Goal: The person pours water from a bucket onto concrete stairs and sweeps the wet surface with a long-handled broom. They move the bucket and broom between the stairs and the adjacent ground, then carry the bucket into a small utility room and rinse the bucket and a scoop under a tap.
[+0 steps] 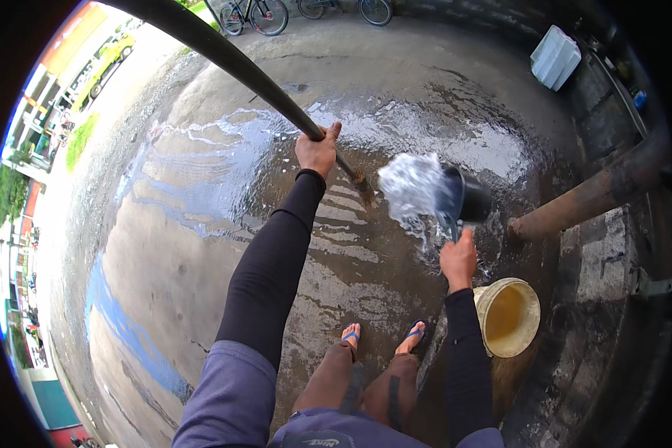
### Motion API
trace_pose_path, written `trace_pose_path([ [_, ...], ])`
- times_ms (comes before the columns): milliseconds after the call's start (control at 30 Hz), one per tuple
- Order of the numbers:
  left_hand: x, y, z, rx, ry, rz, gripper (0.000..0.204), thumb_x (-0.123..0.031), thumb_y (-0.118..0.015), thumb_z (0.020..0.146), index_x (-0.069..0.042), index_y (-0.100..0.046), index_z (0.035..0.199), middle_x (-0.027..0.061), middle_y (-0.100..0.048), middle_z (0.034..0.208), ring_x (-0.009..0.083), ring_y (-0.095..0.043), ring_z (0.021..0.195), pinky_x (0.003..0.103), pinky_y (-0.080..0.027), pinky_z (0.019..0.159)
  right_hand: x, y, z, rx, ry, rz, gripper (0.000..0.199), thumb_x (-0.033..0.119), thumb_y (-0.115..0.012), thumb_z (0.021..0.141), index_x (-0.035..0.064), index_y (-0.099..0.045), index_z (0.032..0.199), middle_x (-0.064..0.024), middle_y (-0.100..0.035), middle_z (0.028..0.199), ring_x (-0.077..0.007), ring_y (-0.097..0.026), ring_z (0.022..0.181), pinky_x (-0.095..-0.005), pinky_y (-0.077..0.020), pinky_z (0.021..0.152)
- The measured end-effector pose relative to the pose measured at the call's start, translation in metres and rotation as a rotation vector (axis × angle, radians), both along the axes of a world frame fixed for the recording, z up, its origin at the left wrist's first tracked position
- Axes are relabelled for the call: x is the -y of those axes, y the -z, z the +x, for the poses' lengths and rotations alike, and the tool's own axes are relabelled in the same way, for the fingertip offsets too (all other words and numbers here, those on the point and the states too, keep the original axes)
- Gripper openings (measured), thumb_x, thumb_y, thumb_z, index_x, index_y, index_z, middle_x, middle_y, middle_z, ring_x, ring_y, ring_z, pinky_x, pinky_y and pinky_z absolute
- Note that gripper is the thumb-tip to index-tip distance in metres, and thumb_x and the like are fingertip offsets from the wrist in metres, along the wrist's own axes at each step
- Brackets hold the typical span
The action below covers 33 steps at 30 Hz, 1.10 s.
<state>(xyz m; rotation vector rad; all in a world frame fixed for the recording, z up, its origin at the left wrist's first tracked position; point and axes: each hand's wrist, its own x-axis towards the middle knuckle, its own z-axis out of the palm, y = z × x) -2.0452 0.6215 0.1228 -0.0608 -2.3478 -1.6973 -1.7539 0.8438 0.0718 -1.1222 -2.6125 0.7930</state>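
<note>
Head view: Water (413,185) flies from a dark dipper (472,196) held above a wet floor (201,284) by a person's right hand (458,261).
The right hand's fingers are clamped on the dipper's handle; the left hand (318,154) has its fingers wrapped around a slanting pole (239,67). Probably plastic, the dipper should be stiff, light when drained, heavier when full and slippery when wet; the handle is the place to grip. Its cup is round, deep and glossy, tilted beyond a pale bucket (483,293).
</note>
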Motion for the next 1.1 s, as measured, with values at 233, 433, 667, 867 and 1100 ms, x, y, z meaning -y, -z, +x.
trace_pose_path([
  [233,0.083,-0.007,0.007,0.013,0.002,0.188,0.04,-0.032,-0.081,0.087,0.0,-0.065,0.069,0.0069,-0.067,0.067,0.0137,-0.059,0.063,0.032,-0.049,0.062,0.063,-0.058,-0.031,-0.178,-0.149,0.115,0.041,0.003,-0.054,0.083,-0.0011,-0.044,0.123,-0.0303,-0.066,0.09,-0.0485,-0.065,0.087,-0.0565,-0.0488,0.079],
  [433,0.141,-0.017,0.054,0.053,0.014,0.104,0.041,-0.034,-0.077,0.091,-0.001,-0.064,0.071,0.0069,-0.067,0.074,0.0116,-0.058,0.072,0.03,-0.045,0.071,-0.051,0.037,0.101,-0.332,0.044,0.112,0.031,0.003,-0.057,0.083,0.0025,-0.048,0.113,-0.0244,-0.061,0.087,-0.0433,-0.06,0.082,-0.0476,-0.0471,0.074],
  [667,0.116,-0.027,0.108,0.04,0.213,-0.275,0.035,-0.03,-0.075,0.092,-0.005,-0.066,0.07,0.0015,-0.063,0.064,0.009,-0.054,0.062,0.031,-0.044,0.056,-0.164,0.112,0.337,0.404,0.435,0.233,0.031,0.008,-0.063,0.087,-0.0009,-0.06,0.117,-0.0194,-0.07,0.084,-0.0344,-0.071,0.08,-0.0405,-0.0565,0.071],
  [867,-0.018,0.042,0.192,-0.102,0.832,-0.469,0.004,-0.013,-0.066,0.093,-0.012,-0.069,0.095,0.0007,-0.065,0.077,0.0106,-0.059,0.061,0.029,-0.057,0.06,-0.046,-0.103,0.266,-0.103,-0.4,0.213,0.04,0.027,-0.062,0.094,0.0034,-0.063,0.126,-0.0184,-0.06,0.133,-0.0396,-0.056,0.123,-0.0503,-0.0401,0.107],
  [1100,-0.068,0.142,0.391,-0.309,1.435,-0.431,0.026,-0.014,-0.067,0.076,-0.011,-0.061,0.101,0.0081,-0.062,0.096,0.031,-0.067,0.087,0.045,-0.056,0.07,-0.018,-0.166,0.292,0.674,-0.504,0.345,0.047,0.042,-0.064,0.091,0.0055,-0.058,0.121,-0.0232,-0.066,0.108,-0.0434,-0.062,0.105,-0.0551,-0.0457,0.094],
])
